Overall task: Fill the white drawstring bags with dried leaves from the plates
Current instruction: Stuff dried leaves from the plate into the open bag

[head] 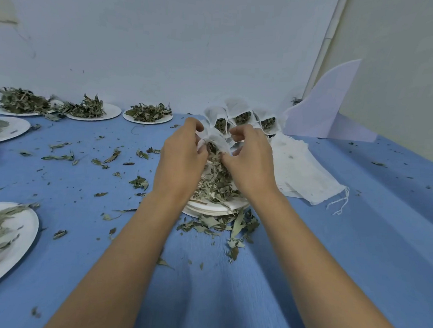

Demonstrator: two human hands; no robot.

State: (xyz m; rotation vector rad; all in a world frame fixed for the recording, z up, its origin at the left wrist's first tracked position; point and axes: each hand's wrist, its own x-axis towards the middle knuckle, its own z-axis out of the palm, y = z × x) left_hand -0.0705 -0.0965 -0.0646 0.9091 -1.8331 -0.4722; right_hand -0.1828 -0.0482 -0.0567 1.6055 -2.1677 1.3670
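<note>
A white drawstring bag (215, 138) hangs between my two hands above a stack of white plates (215, 207) heaped with dried leaves (215, 181). My left hand (182, 153) grips the bag's left edge, and leaves show at its mouth. My right hand (249, 161) pinches the bag's right edge with curled fingers. Behind my hands, several filled white bags (242, 115) stand upright against the wall. A pile of flat empty bags (302, 169) lies just to the right of my right hand.
Several plates of dried leaves line the back left (147, 114) and left edge (2, 238) of the blue table (359, 237). Loose leaves are scattered over the cloth. A white sheet (327, 107) leans in the right corner.
</note>
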